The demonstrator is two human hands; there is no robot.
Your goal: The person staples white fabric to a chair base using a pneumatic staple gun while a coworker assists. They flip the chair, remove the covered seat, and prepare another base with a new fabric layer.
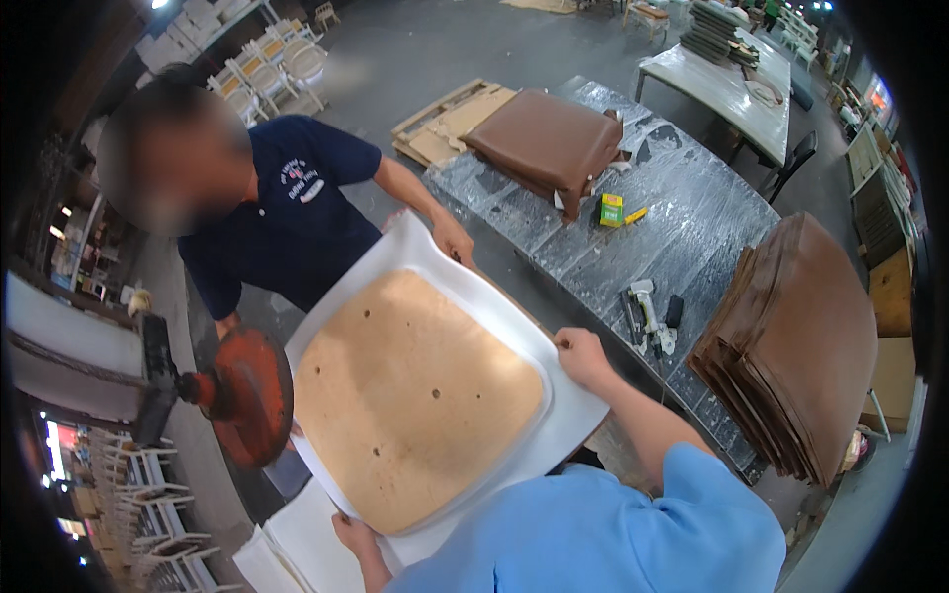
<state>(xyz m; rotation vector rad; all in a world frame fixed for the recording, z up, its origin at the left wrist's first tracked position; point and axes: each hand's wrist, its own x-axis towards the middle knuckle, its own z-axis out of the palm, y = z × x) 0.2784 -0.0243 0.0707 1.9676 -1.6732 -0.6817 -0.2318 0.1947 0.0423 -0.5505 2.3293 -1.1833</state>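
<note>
A tan plywood seat board (425, 395) with a few small holes lies on a white sheet (583, 403), whose edges curl up around it. Along the sheet's right edge, my right hand (585, 360) is closed in a pinch. My left hand (358, 540) is closed on the near edge, close to the board's lower corner. Facing me, a person in a navy shirt (297, 188) has one hand (455, 240) at the far corner of the sheet; their other hand is mostly hidden. A round red pad (252, 397) on a machine arm stands just left of the board.
On the plastic-covered table (583, 252) to the right are a brown covered stack (544, 138), a yellow-green box (611, 210), a yellow cutter (636, 215), a staple gun (647, 311) and a pile of brown sheets (791, 346). White sheets (316, 539) lie below my left hand. Chairs (267, 69) stand behind.
</note>
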